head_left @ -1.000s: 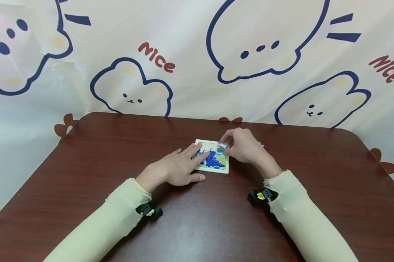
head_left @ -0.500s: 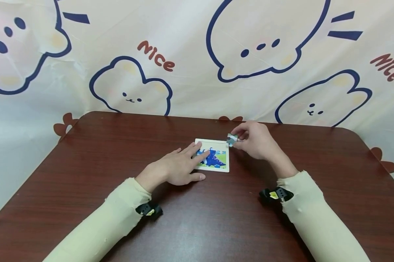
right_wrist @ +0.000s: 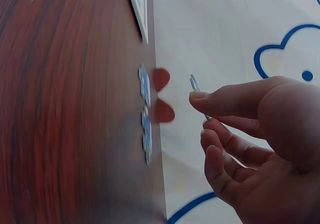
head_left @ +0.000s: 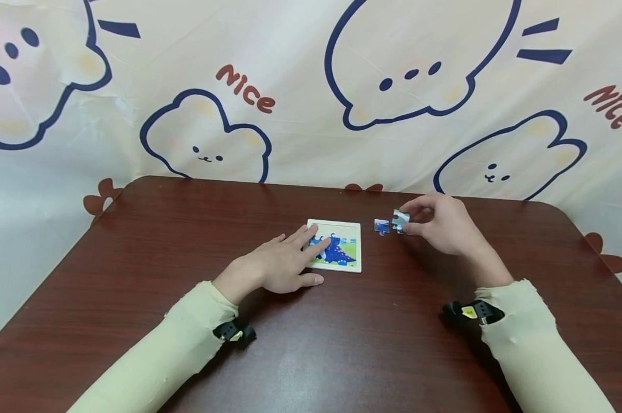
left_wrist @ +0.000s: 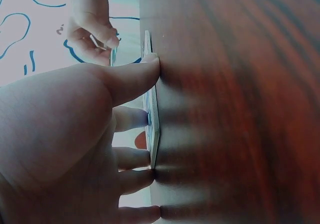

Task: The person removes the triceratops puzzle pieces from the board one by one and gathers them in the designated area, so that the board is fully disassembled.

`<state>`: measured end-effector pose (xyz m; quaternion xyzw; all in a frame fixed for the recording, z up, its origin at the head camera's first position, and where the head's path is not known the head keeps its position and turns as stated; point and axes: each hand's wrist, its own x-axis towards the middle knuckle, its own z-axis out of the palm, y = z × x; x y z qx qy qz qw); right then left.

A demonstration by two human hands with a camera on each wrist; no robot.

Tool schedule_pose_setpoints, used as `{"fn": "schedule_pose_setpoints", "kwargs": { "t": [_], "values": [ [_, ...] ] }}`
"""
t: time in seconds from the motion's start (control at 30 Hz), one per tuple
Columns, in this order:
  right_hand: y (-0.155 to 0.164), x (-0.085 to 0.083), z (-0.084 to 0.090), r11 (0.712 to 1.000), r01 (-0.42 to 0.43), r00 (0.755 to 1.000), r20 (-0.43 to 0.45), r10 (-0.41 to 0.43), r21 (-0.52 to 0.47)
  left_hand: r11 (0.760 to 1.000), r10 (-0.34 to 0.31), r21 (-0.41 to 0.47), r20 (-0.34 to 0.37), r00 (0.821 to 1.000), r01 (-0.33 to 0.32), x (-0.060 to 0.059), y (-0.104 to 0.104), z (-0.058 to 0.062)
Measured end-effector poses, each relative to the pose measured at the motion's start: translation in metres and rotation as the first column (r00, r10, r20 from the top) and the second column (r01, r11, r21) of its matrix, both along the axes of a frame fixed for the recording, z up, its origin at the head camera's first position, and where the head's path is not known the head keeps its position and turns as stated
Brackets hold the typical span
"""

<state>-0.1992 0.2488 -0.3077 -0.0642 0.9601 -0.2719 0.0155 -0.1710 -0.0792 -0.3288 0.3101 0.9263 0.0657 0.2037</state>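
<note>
A small white-rimmed jigsaw tray [head_left: 359, 248] lies mid-table, its lower part filled with a blue dinosaur picture [head_left: 338, 253] and a pale strip along its top. Spread across its left side, my left hand [head_left: 280, 265] rests with straight fingers on the tray and the table, hiding part of the picture. To the right of the tray, my right hand [head_left: 442, 226] pinches a green-and-white jigsaw piece [head_left: 401, 217] between thumb and fingers. In the right wrist view this piece [right_wrist: 194, 84] is held edge-on, raised off the table. Loose jigsaw pieces [head_left: 381, 226] lie just beneath and left of it.
The brown wooden table [head_left: 311, 355] has rounded far corners. Behind its far edge hangs a pale cloth [head_left: 300, 149] printed with cartoon outlines. Both wrists wear black straps [head_left: 234, 331] over light sleeves.
My right hand has moved right from the tray's upper right corner, carrying the jigsaw piece over to the loose pieces, which are now uncovered. My left hand has stayed in place.
</note>
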Motion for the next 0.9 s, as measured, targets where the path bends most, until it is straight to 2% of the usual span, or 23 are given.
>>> {"fn": "schedule_pose_setpoints", "kwargs": {
  "t": [0.5, 0.9],
  "values": [
    [0.059, -0.009, -0.012, 0.998, 0.003, 0.995, 0.1, -0.01, 0.068, 1.0, 0.002, -0.013, -0.004, 1.0, -0.002, 0.0, 0.001, 0.0],
    [0.064, -0.012, -0.023, 0.998, 0.005, 0.988, 0.153, -0.013, 0.058, 1.0, 0.005, -0.001, -0.001, 1.0, -0.005, 0.001, 0.0, 0.0]
  ]
}}
